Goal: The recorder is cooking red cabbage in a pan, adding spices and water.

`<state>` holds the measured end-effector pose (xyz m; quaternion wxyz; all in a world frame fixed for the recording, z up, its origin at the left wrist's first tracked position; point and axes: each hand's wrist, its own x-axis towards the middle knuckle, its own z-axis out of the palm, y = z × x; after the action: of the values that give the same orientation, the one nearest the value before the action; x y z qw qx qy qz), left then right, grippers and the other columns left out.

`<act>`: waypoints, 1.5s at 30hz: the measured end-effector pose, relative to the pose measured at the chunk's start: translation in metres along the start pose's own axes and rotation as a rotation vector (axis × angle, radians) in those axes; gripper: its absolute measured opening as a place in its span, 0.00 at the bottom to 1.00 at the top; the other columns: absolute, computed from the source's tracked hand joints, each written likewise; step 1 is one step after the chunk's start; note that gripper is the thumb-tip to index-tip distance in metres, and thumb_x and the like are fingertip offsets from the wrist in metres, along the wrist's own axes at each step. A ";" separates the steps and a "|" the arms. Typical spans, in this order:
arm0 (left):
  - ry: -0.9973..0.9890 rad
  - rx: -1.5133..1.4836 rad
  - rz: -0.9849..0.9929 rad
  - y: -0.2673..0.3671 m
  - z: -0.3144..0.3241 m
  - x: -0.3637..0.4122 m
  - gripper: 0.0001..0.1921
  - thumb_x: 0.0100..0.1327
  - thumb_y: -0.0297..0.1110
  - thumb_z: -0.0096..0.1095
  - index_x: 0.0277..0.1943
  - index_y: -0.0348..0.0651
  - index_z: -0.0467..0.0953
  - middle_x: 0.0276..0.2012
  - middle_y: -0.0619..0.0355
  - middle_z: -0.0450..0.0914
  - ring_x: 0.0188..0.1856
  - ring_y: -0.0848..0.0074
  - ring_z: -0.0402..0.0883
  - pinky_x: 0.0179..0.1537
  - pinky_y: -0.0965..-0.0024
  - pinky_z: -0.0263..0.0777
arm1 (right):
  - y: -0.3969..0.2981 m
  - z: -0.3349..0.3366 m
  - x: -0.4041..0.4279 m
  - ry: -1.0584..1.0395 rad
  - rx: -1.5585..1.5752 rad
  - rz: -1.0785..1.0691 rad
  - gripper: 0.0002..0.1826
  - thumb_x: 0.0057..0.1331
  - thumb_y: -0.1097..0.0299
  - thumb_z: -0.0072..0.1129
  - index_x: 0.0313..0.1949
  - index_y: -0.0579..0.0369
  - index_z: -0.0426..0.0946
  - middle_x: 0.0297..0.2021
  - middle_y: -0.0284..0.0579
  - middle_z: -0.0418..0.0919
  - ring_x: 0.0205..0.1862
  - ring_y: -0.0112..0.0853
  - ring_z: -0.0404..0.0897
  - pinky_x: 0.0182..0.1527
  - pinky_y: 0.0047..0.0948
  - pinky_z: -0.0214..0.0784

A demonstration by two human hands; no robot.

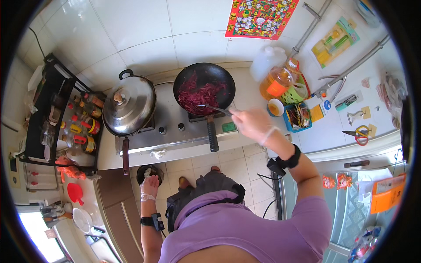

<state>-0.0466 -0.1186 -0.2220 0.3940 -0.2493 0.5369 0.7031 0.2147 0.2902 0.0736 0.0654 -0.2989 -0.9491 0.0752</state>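
My right hand [251,123], in a clear disposable glove, grips a metal cooking utensil [215,108]. Its far end is among the shredded purple vegetable [200,97], which looks like red cabbage, so its shape cannot be told. The shreds lie mostly in the left and lower part of a black frying pan [227,79] on the right burner. That pan's black handle [212,136] points toward me, with no hand on it. My left hand [150,188], also gloved, hangs low at my side with fingers extended and nothing visible in it.
A lidded pan [131,98] covers the left burner of the gas stove [167,115]; its handle juts past the counter edge. Left stands a black rack [49,108] of sauce bottles. At right are an oil bottle [279,79], a small cup [275,107] and a blue basket [297,117].
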 end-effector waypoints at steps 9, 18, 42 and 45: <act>-0.009 -0.117 0.022 0.008 0.003 -0.013 0.12 0.67 0.34 0.54 0.49 0.37 0.72 0.51 0.50 0.78 0.54 0.60 0.78 0.50 0.60 0.75 | 0.028 -0.003 0.067 0.129 0.012 0.244 0.12 0.66 0.59 0.48 0.33 0.45 0.81 0.30 0.52 0.82 0.35 0.53 0.81 0.41 0.53 0.72; 0.040 -0.150 0.006 0.000 -0.008 -0.035 0.11 0.68 0.35 0.53 0.48 0.39 0.71 0.53 0.49 0.76 0.55 0.59 0.77 0.52 0.59 0.74 | 0.125 0.074 0.175 0.073 0.366 0.327 0.19 0.65 0.52 0.51 0.47 0.46 0.83 0.39 0.54 0.83 0.45 0.51 0.81 0.52 0.39 0.72; -0.012 -0.072 -0.052 -0.012 0.007 -0.003 0.13 0.67 0.35 0.53 0.50 0.37 0.70 0.53 0.50 0.76 0.55 0.61 0.77 0.50 0.61 0.75 | 0.051 0.016 0.033 -0.033 -0.195 0.033 0.13 0.66 0.58 0.55 0.46 0.42 0.84 0.27 0.50 0.82 0.31 0.47 0.81 0.36 0.46 0.73; -0.066 -0.073 -0.009 -0.013 -0.009 -0.003 0.13 0.67 0.36 0.54 0.50 0.38 0.70 0.55 0.50 0.76 0.56 0.60 0.77 0.53 0.61 0.74 | 0.062 0.031 0.044 0.151 0.065 0.186 0.14 0.67 0.58 0.52 0.45 0.45 0.83 0.31 0.53 0.82 0.35 0.49 0.82 0.39 0.46 0.73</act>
<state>-0.0350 -0.1269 -0.2292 0.4052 -0.2426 0.4964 0.7284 0.2086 0.3628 0.0352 0.1390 -0.3884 -0.9066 0.0889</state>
